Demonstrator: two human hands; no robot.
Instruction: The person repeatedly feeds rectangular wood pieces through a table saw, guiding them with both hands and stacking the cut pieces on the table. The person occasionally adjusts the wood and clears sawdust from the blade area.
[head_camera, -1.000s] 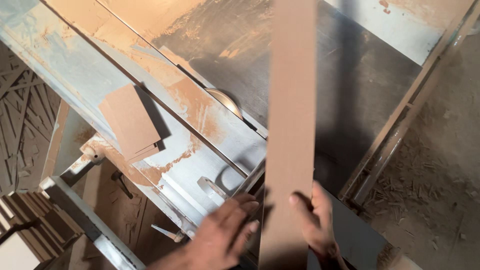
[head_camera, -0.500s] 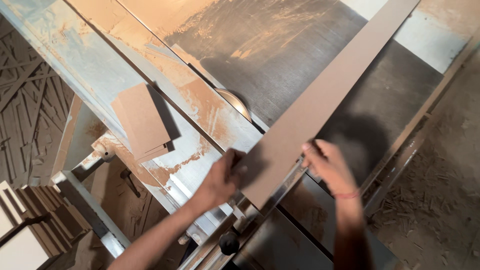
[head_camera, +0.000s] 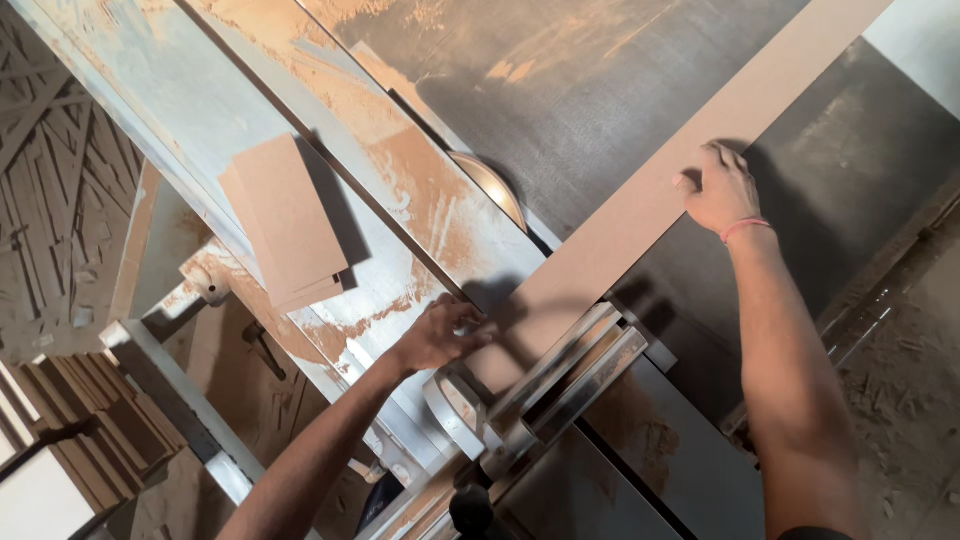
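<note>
Board strip (head_camera: 640, 215) lies diagonally across the saw table (head_camera: 600, 110), just beside the blade (head_camera: 490, 185), seemingly still uncut. Left hand (head_camera: 440, 335) grips its near end; right hand (head_camera: 718, 190) presses flat, fingers spread, midway along.

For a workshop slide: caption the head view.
Left hand and right hand press a long board across a dusty table saw.
</note>
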